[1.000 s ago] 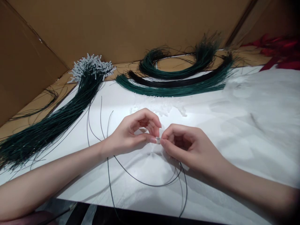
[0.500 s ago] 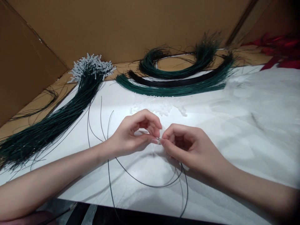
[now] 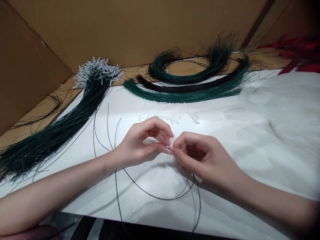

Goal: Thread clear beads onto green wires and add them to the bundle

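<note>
In the middle of the head view, my left hand (image 3: 143,141) and my right hand (image 3: 202,153) meet at their fingertips. The left one is closed in a loose pinch around a tiny whitish bead (image 3: 169,149), partly hidden by the fingers. My right hand has thumb and forefinger pressed together at the same spot, closed on a thin dark green wire. Long lengths of this wire (image 3: 160,199) hang in curves below my right hand and pass under my left wrist. Just beyond the fingertips lies a scatter of loose white beads (image 3: 172,113).
Bundled wires with white beaded tips (image 3: 85,110) lie at left. Curved bundles of bare green wire (image 3: 185,95) rest at the back. Crumpled clear plastic (image 3: 282,116) covers the right, with red ribbon (image 3: 297,53) behind. White sheeting (image 3: 87,203) covers the table; cardboard walls (image 3: 150,30) enclose it.
Both hands stay almost in place. Only the fingertips have shifted slightly around the tiny bead; the wires and bundles lie as before.
</note>
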Demonstrator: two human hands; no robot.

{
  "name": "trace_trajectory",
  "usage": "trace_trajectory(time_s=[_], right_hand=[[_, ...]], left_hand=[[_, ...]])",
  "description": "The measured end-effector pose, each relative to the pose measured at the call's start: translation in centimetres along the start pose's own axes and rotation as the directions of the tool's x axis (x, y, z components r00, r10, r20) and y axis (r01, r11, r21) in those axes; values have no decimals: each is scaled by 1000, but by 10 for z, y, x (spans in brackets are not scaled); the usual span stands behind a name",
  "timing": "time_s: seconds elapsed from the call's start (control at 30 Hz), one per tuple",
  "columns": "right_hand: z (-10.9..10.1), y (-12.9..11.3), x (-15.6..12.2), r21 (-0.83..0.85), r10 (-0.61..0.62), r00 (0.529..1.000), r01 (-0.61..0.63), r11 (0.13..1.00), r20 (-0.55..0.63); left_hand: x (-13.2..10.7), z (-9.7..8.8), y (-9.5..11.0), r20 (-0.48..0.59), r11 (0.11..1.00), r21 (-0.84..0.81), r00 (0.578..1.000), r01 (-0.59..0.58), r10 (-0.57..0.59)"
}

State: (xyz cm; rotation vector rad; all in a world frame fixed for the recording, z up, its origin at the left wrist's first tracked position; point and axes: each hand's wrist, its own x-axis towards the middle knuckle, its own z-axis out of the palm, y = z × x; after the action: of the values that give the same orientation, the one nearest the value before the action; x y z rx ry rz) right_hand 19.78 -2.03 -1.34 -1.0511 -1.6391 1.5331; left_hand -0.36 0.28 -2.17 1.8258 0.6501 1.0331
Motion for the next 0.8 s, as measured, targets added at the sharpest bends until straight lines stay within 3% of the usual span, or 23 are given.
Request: trace_trajectory(time_s=[0.37,0.8], right_hand=[[0,-2,-1,-7,-12,1000,12,1000,20],[0,0,-1,-29,-30,999,31,999,20]], left_hand=[[2,1,-1,-11,999,-26,999,-33,33],[0,-1,-1,-9,994,-91,999,53,-54]])
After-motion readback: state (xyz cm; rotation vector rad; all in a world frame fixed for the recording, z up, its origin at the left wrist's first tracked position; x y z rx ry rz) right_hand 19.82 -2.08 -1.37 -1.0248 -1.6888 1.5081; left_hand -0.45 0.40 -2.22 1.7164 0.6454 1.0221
